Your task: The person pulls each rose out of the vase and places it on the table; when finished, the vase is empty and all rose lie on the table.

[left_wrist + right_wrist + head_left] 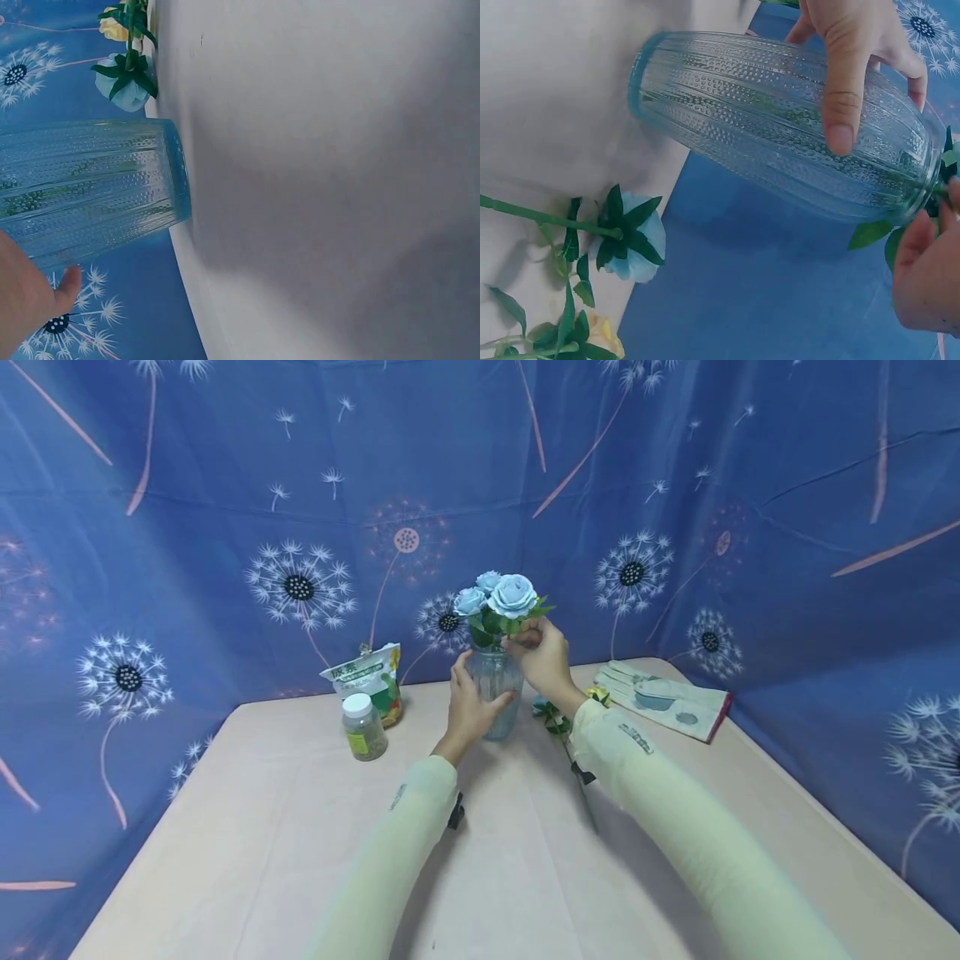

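Observation:
A clear, ribbed glass vase (506, 720) stands on the table with light-blue roses (513, 597) and green leaves above its mouth. My left hand (472, 708) holds the vase by its side, the thumb laid across the glass in the right wrist view (845, 97). At the vase's rim, my right hand (551, 662) pinches a green stem among the leaves, thumb and fingertips close together. Stems show through the textured glass. Another blue rose (634, 236) lies on the table beside the vase, its stem toward me, near a yellow rose (604, 335).
Left of the vase are a white-lidded jar (364, 731) and, behind it, a printed pouch (371, 681). Pale work gloves (667, 700) lie at the back right. A blue dandelion-patterned curtain (480, 460) hangs behind the pale table (285, 827).

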A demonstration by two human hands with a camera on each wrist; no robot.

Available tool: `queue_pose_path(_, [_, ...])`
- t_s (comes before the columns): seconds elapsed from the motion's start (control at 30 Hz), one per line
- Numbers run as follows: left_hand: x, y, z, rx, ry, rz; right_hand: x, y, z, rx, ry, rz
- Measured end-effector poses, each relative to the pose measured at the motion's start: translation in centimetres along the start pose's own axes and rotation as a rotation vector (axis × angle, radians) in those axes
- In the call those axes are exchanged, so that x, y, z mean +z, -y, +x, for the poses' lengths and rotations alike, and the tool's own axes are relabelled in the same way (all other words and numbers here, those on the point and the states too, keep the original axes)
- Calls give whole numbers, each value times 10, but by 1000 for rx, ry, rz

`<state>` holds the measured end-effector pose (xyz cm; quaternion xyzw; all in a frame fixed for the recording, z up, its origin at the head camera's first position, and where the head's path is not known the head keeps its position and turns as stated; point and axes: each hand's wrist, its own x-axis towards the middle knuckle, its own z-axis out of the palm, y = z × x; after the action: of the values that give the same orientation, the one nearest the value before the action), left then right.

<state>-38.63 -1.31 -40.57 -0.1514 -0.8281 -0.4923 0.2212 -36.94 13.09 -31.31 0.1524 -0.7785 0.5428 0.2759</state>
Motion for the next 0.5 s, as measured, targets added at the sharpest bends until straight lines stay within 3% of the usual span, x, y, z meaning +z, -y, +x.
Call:
queue_pose_path(0.2, [-3,-2,0,7,-5,-7,1,5,2,-114,-112,2])
queue_pose_path(0.5, [0,-2,-1,20,-4,-20,-1,16,2,-221,-201,-20])
